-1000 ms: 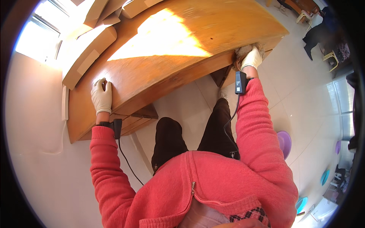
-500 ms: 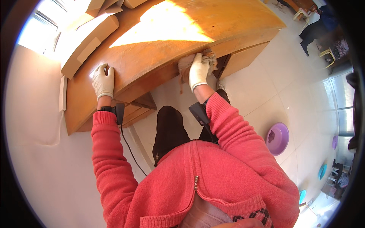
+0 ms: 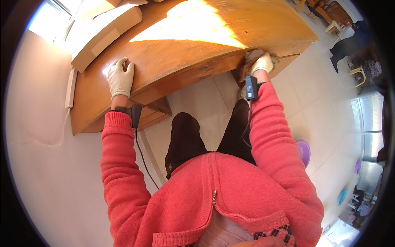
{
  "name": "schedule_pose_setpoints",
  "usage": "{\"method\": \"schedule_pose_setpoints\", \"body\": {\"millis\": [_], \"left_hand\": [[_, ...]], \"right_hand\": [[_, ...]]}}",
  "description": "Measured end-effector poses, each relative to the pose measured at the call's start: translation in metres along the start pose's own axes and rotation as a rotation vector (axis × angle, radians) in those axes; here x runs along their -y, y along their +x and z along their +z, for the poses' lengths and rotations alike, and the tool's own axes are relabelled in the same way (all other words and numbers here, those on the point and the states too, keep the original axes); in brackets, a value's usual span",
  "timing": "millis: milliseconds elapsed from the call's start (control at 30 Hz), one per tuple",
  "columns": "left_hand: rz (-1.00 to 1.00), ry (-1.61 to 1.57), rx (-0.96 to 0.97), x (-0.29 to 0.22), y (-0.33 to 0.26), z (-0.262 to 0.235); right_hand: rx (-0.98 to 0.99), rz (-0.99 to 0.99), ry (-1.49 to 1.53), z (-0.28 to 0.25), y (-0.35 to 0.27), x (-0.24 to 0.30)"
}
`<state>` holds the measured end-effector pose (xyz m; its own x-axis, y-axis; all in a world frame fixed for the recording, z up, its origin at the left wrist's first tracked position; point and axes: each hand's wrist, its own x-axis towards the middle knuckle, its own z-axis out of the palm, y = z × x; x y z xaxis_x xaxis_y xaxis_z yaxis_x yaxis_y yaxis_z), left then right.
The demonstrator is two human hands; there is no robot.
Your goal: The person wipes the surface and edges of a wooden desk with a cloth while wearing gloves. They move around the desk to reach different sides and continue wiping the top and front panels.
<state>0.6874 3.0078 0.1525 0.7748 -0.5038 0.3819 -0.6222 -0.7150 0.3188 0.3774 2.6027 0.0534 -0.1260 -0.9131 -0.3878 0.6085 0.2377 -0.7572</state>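
Note:
A wooden desk [image 3: 177, 61] with an orange-brown top spans the upper part of the view. My left hand [image 3: 120, 78], in a pale glove, rests on the desktop near its left end, thumb apart from the curved fingers and nothing held. At the desk's front edge, towards the right, my gloved right hand [image 3: 263, 64] presses a crumpled grey-brown rag [image 3: 253, 55] against the front face. Part of the rag is hidden under the hand.
A long cardboard box [image 3: 109, 39] lies on the desk's left end by the wall. A purple basin [image 3: 304, 153], partly behind my right sleeve, stands on the tiled floor. Farther right are a teal basin [image 3: 342, 197], stools, and another person's dark-clothed legs [image 3: 343, 47]. Cables hang from both wrists.
My right hand has slid the rag rightward along the desk's front edge. The left hand remains on the desktop, and the whole view has shifted slightly.

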Motion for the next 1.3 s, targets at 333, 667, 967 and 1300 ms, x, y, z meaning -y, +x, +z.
{"method": "schedule_pose_setpoints", "body": {"millis": [333,667,967,1300], "left_hand": [[0.063,0.028,-0.097,0.001,0.000,0.004],[-0.033,0.019,-0.025,0.000,0.000,0.000],[-0.013,-0.065,-0.093,0.003,-0.006,0.000],[-0.049,-0.022,-0.037,0.001,-0.002,0.001]], "right_hand": [[0.079,0.100,-0.084,-0.008,-0.050,-0.068],[0.186,0.373,-0.447,-0.010,-0.190,-0.137],[0.237,0.372,-0.240,-0.017,-0.132,-0.097],[0.050,-0.047,-0.373,0.003,-0.004,0.035]]}}
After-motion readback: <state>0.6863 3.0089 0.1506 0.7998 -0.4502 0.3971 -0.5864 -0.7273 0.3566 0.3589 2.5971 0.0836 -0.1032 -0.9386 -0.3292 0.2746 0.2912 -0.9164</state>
